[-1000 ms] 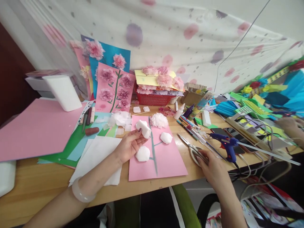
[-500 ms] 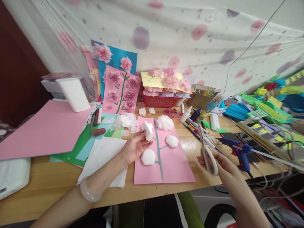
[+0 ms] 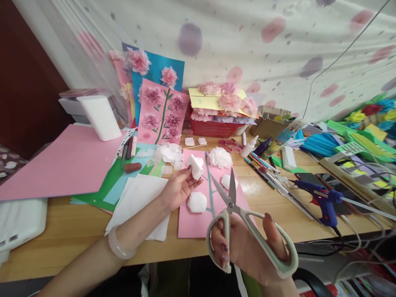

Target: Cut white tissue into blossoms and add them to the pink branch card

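Note:
My left hand [image 3: 181, 187] pinches a folded white tissue paper piece [image 3: 196, 166] above a pink sheet [image 3: 190, 225]. In my right hand [image 3: 247, 249] is a pair of scissors [image 3: 230, 205], its blades apart and pointing at the sheet, thumb and fingers through the grey-white handles. A green stem is drawn on the sheet. Lying on it are a fluffy white paper flower [image 3: 220, 157] at the top right, a rounded white paper piece [image 3: 197, 202] at the lower left, and another white paper piece [image 3: 228, 181] partly behind the blades.
White sheets [image 3: 136, 202] lie left of the pink sheet, tissue squares [image 3: 167, 153] behind them. Finished flower pictures [image 3: 162, 111] stand at the back beside a red basket [image 3: 213, 128]. Right are pencils [image 3: 262, 173], a glue bottle [image 3: 249, 147] and a blue glue gun [image 3: 321, 196].
My right hand has brought the scissors left, in front of the pink sheet; their blades now spread wide. My left hand still holds the tissue piece, which has turned slightly. The view has shifted.

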`<state>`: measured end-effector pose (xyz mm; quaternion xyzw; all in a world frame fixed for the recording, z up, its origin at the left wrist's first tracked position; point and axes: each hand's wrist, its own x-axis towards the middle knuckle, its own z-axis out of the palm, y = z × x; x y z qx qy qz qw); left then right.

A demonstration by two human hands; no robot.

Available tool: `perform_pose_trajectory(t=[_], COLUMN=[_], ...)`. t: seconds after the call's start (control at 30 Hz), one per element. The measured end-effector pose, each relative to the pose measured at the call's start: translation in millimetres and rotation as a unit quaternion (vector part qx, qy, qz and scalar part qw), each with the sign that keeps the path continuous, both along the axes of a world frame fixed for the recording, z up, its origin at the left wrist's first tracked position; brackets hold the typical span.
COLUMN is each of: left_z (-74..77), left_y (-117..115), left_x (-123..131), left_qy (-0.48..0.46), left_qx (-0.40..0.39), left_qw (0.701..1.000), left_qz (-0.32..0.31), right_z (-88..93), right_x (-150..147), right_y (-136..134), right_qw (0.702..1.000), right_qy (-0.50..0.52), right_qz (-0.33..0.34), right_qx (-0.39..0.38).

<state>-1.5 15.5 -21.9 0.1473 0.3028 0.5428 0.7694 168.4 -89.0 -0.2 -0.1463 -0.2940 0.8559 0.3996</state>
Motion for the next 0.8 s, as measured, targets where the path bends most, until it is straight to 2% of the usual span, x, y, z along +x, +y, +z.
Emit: perform_pose_trajectory(t=[0.07,0.27,0.47,0.67,0.8], left_z=[0.1,-2.2,-4.3,2.2,6.7], left_y=[-0.2,-1.0,-4.0,-13.5,-18.2], left_x=[0.0,-0.2,2.8,8.5,10.7], left_qy=[0.001,0.003,0.02,0.06,0.077], left_qx=[0.003,0.032,0.051,0.108,0.117], left_qw=[1.0,0.999,0.998,0.991,0.989], left_qz=[-0.001,-0.019,-0.033,-0.042,-0.056], right_z=[-2.3,-10.4,-11.2,-12.8,-15.9], right_x=[-4.4,-9.3,-8.1,-11.8,-15.4], right_y=[0.4,5.0,7.4,10.2,10.0], right_qw=[1.0,1.0,1.0,1.0,0.999], right_qy=[0.001,-0.002,0.013,0.023,0.032], right_qz=[0.015,-0.001,0.006,-0.017,-0.039], right_qx=[0.007,-0.001,-0.018,-0.01,-0.009])
